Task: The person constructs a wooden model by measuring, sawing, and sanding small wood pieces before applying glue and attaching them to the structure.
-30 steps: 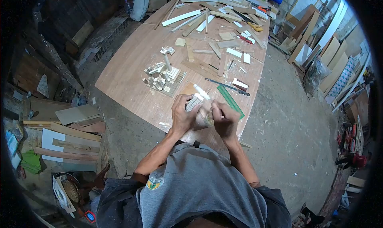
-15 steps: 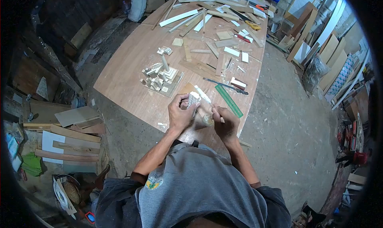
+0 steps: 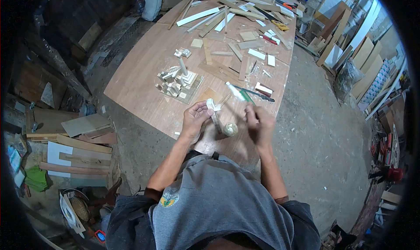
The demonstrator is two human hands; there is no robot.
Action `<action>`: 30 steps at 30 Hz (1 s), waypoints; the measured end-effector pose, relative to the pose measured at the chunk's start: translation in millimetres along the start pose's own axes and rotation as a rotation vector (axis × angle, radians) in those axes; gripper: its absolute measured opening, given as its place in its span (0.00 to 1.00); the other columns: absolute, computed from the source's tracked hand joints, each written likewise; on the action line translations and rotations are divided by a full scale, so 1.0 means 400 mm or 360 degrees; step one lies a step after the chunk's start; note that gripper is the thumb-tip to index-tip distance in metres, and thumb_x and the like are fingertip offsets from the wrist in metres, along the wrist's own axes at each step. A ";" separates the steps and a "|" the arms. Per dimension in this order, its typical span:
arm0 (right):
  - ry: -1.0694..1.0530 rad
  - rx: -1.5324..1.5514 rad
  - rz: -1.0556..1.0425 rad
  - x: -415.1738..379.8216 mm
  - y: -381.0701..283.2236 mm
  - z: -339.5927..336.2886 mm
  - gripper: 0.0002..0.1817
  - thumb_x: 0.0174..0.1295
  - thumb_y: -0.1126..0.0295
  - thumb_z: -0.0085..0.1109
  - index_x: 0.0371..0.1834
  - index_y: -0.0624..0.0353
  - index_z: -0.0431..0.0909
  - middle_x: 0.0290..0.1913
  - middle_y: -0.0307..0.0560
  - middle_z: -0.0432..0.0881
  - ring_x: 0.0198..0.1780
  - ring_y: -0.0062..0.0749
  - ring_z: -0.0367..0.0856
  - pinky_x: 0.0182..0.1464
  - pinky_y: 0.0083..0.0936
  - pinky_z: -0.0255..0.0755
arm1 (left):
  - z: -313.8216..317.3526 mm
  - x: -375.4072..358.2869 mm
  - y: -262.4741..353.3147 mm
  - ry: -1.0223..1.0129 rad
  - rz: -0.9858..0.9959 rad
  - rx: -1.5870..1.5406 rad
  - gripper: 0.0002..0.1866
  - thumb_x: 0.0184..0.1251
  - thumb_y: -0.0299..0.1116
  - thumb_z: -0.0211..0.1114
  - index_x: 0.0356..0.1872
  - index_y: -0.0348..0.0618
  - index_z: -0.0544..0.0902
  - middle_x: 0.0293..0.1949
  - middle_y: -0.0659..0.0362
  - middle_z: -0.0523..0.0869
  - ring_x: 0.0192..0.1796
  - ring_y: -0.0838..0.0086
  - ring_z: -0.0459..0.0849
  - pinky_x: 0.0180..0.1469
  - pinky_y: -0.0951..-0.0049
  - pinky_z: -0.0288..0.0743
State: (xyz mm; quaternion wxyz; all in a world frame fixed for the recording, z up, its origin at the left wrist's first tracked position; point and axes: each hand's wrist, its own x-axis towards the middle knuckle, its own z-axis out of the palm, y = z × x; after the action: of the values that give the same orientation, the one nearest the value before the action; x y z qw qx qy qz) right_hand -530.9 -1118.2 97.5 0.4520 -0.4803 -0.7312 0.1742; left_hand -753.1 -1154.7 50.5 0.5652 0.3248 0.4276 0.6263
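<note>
My left hand (image 3: 195, 122), near the table's front edge, pinches a small pale wooden block piece (image 3: 213, 104) between thumb and fingers. To its right, my right hand (image 3: 261, 122) is curled and slightly blurred; what its fingers hold, if anything, I cannot make out. Between the hands sits a small round container (image 3: 230, 129) with whitish contents. A white tube-like thing (image 3: 234, 91) lies just beyond, beside a green ruler (image 3: 247, 97) partly covered by my right hand. Left of these stands a model of small wooden blocks (image 3: 179, 81) on a square base, with one tall upright post.
Wooden strips and offcuts (image 3: 227, 16) are piled at the table's (image 3: 135, 83) far end. A dark blade-like strip (image 3: 262, 95) and a brown-and-white block (image 3: 264, 89) lie near the right edge. Boards lean against the right wall, and panels (image 3: 81, 156) lie on the floor at left.
My right hand has moved right, away from my left hand and over the ruler. The piece in my left hand is turned differently. The view has shifted slightly.
</note>
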 end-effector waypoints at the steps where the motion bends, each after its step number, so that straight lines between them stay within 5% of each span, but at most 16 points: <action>1: -0.0016 0.0008 -0.0003 0.009 -0.007 -0.014 0.08 0.70 0.75 0.60 0.43 0.70 0.84 0.32 0.48 0.86 0.29 0.25 0.84 0.34 0.21 0.76 | -0.010 -0.003 0.009 -0.0093 -0.0173 -0.0367 0.21 0.70 0.29 0.68 0.59 0.31 0.77 0.53 0.51 0.87 0.52 0.70 0.87 0.57 0.71 0.83; 3: 0.0069 0.0777 0.0425 0.034 -0.027 -0.033 0.09 0.71 0.75 0.60 0.48 0.67 0.85 0.31 0.42 0.85 0.29 0.19 0.81 0.33 0.18 0.75 | -0.037 -0.008 0.018 -0.0166 -0.0235 -0.0539 0.22 0.72 0.31 0.67 0.61 0.31 0.76 0.54 0.51 0.86 0.55 0.68 0.87 0.60 0.69 0.82; 8: -0.0188 0.0668 0.0698 -0.013 0.068 -0.031 0.10 0.69 0.73 0.61 0.47 0.67 0.85 0.27 0.44 0.84 0.27 0.20 0.79 0.31 0.19 0.71 | -0.101 -0.021 0.014 -0.0257 -0.0295 -0.0945 0.25 0.74 0.35 0.64 0.66 0.33 0.72 0.60 0.50 0.83 0.62 0.62 0.83 0.67 0.62 0.77; 10: -0.0436 0.0138 0.0568 -0.057 0.107 -0.015 0.09 0.66 0.74 0.61 0.44 0.67 0.85 0.26 0.50 0.82 0.28 0.25 0.80 0.33 0.23 0.72 | -0.130 -0.017 0.009 -0.0236 -0.0323 -0.0985 0.25 0.74 0.36 0.63 0.66 0.34 0.72 0.61 0.50 0.82 0.62 0.63 0.83 0.67 0.62 0.77; 11: -0.0547 0.0066 0.0623 -0.063 0.086 -0.013 0.08 0.64 0.74 0.60 0.41 0.68 0.84 0.27 0.58 0.82 0.29 0.39 0.84 0.36 0.31 0.75 | -0.146 -0.014 0.005 -0.0231 -0.0332 -0.1028 0.25 0.75 0.36 0.63 0.67 0.35 0.72 0.63 0.49 0.81 0.62 0.64 0.82 0.66 0.63 0.77; 12: -0.0541 0.0064 0.0640 -0.079 0.085 0.001 0.08 0.64 0.74 0.60 0.41 0.68 0.84 0.27 0.58 0.82 0.29 0.39 0.84 0.36 0.31 0.75 | -0.162 -0.011 0.002 -0.0234 -0.0350 -0.1026 0.25 0.75 0.36 0.63 0.67 0.35 0.72 0.63 0.49 0.81 0.62 0.64 0.82 0.66 0.63 0.77; 15: -0.0502 -0.0013 0.0541 -0.129 0.099 0.062 0.07 0.63 0.75 0.61 0.38 0.70 0.82 0.32 0.67 0.84 0.37 0.62 0.85 0.40 0.44 0.76 | -0.216 0.017 -0.006 -0.0185 -0.0450 -0.1048 0.25 0.75 0.36 0.63 0.67 0.35 0.72 0.62 0.49 0.82 0.61 0.64 0.83 0.65 0.63 0.78; 18: -0.0562 -0.0191 0.0474 -0.148 0.108 0.113 0.06 0.64 0.76 0.61 0.35 0.70 0.81 0.32 0.68 0.83 0.37 0.63 0.84 0.40 0.46 0.75 | -0.276 0.054 -0.002 -0.0271 -0.0501 -0.1050 0.24 0.76 0.36 0.61 0.67 0.33 0.71 0.63 0.47 0.80 0.63 0.62 0.82 0.64 0.59 0.79; 25: -0.0698 -0.0511 0.0465 -0.217 0.136 0.236 0.06 0.63 0.75 0.61 0.35 0.69 0.82 0.30 0.65 0.82 0.35 0.60 0.84 0.39 0.45 0.75 | -0.430 0.132 0.000 -0.0370 -0.0746 -0.0861 0.19 0.78 0.38 0.59 0.62 0.37 0.77 0.56 0.51 0.86 0.52 0.71 0.86 0.52 0.72 0.84; 30: -0.0724 -0.0952 0.0659 -0.222 0.088 0.284 0.10 0.60 0.76 0.62 0.44 0.64 0.85 0.42 0.56 0.84 0.38 0.56 0.85 0.42 0.44 0.78 | -0.499 0.225 0.014 -0.0541 -0.1146 -0.0534 0.18 0.78 0.42 0.58 0.56 0.38 0.80 0.46 0.54 0.88 0.40 0.77 0.87 0.38 0.78 0.84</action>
State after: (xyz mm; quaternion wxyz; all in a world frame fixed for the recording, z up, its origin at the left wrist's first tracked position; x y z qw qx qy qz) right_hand -594.2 -1157.4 -30.6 0.0754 -0.6762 -0.7187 0.1430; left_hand -946.8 -1099.5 -36.0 0.8551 0.1570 0.3066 0.3875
